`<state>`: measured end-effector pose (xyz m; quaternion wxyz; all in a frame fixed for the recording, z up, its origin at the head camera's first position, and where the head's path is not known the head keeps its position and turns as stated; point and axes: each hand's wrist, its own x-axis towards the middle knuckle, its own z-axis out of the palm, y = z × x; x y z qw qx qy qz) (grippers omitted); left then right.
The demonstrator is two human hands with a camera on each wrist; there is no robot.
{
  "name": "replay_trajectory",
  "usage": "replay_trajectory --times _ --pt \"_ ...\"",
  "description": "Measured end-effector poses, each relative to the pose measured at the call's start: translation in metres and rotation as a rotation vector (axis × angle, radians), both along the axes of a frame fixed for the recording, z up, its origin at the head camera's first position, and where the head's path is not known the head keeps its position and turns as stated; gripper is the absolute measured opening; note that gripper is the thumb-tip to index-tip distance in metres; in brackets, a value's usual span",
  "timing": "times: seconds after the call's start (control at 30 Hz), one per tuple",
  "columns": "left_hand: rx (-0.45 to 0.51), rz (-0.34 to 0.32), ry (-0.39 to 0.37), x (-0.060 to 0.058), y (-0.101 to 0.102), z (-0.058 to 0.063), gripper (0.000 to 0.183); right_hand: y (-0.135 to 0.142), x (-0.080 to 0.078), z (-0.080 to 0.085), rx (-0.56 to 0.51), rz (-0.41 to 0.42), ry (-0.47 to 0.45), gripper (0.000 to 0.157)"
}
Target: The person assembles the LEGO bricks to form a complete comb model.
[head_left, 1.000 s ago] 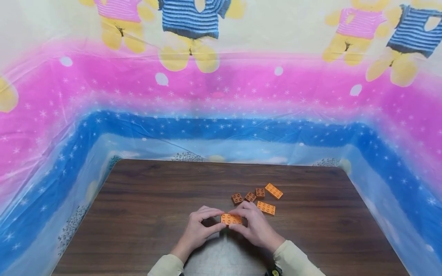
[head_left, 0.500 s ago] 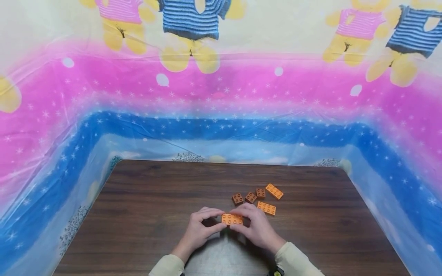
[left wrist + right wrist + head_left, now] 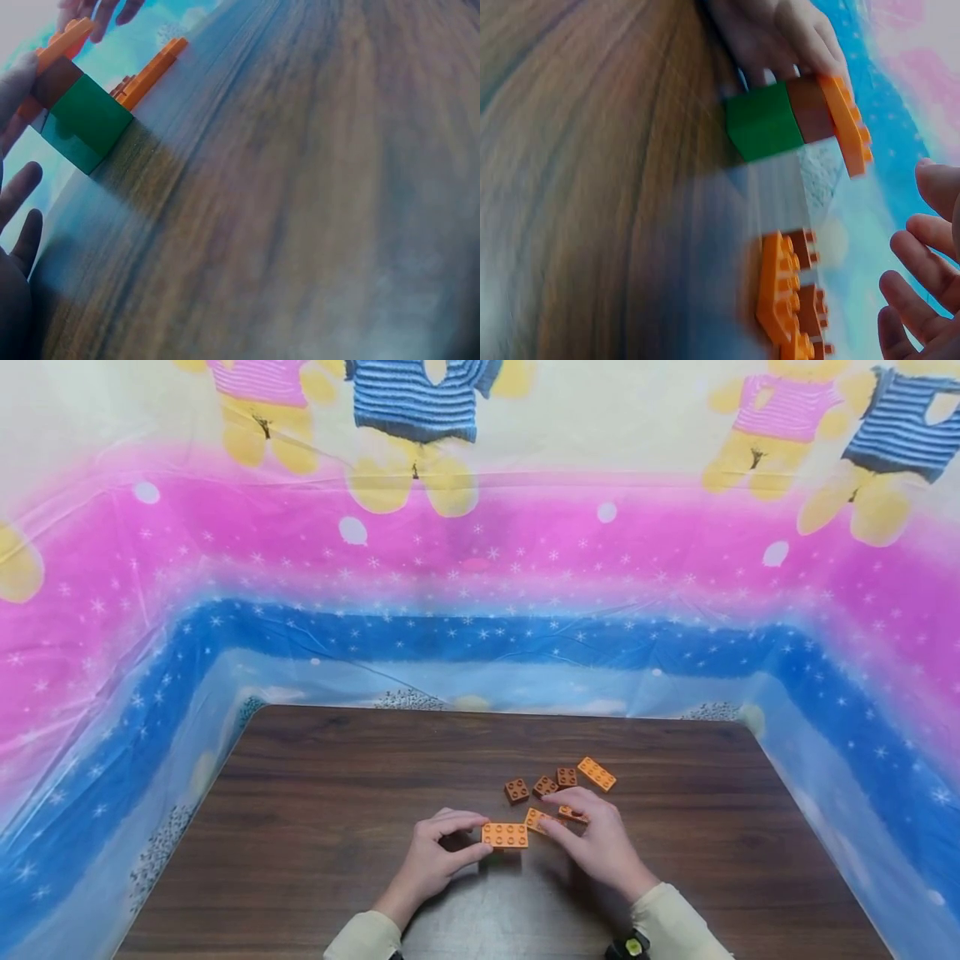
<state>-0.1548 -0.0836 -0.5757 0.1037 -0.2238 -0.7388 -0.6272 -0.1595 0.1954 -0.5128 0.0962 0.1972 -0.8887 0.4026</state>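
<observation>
My left hand pinches the left end of an orange toy brick between thumb and finger. That brick tops a small stack: a brown brick beneath it, then a green block at the base, which meets the table in the left wrist view. The orange brick juts out past the brown one. My right hand hovers to the right, over a second orange brick, fingers apart and loosely bent. Nothing sits between its fingers in the right wrist view. A third orange brick is partly covered by it.
Beyond the right hand lie several small brown bricks and another orange brick. All rest on a dark wooden table, backed by a printed curtain along its far edge.
My right hand has let go of the stack and moved right, uncovering the second orange brick. The left hand stays in place, holding the top brick.
</observation>
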Motion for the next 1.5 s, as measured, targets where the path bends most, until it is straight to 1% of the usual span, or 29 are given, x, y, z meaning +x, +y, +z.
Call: replay_trajectory --times 0.17,0.27,0.5,0.7,0.83,0.97,1.07,1.23,1.37,1.5 --pt "-0.009 0.003 -0.010 0.000 -0.001 0.000 0.032 0.016 -0.007 0.000 0.038 -0.041 0.056 0.029" --pt "-0.011 0.002 -0.011 -0.001 -0.001 0.001 0.032 0.024 -0.011 -0.001 0.044 -0.068 0.065 0.031" --pt "-0.016 -0.001 -0.030 0.000 -0.001 0.001 0.032 0.036 -0.022 -0.005 0.064 -0.133 0.018 0.037" --pt "-0.019 -0.003 -0.027 0.000 -0.001 0.001 0.033 0.042 -0.031 -0.013 0.065 -0.167 -0.062 0.044" --pt "-0.022 -0.005 -0.025 0.000 0.000 0.001 0.034 0.047 -0.037 -0.019 0.044 -0.172 -0.101 0.044" --pt "-0.020 -0.002 -0.018 0.000 0.000 0.000 0.034 0.050 -0.045 -0.024 0.022 -0.171 -0.114 0.041" --pt "-0.016 0.002 -0.013 -0.001 -0.001 -0.001 0.033 0.052 -0.050 -0.026 0.024 -0.180 -0.124 0.041" --pt "-0.024 0.002 -0.036 0.000 -0.001 0.000 0.033 0.053 -0.058 -0.028 0.055 -0.192 -0.148 0.045" --pt "-0.033 0.004 -0.065 0.001 -0.002 0.001 0.035 0.054 -0.063 -0.029 0.085 -0.180 -0.156 0.048" --pt "-0.032 0.006 -0.073 0.001 -0.002 0.002 0.035 0.054 -0.068 -0.031 0.112 -0.166 -0.156 0.049"
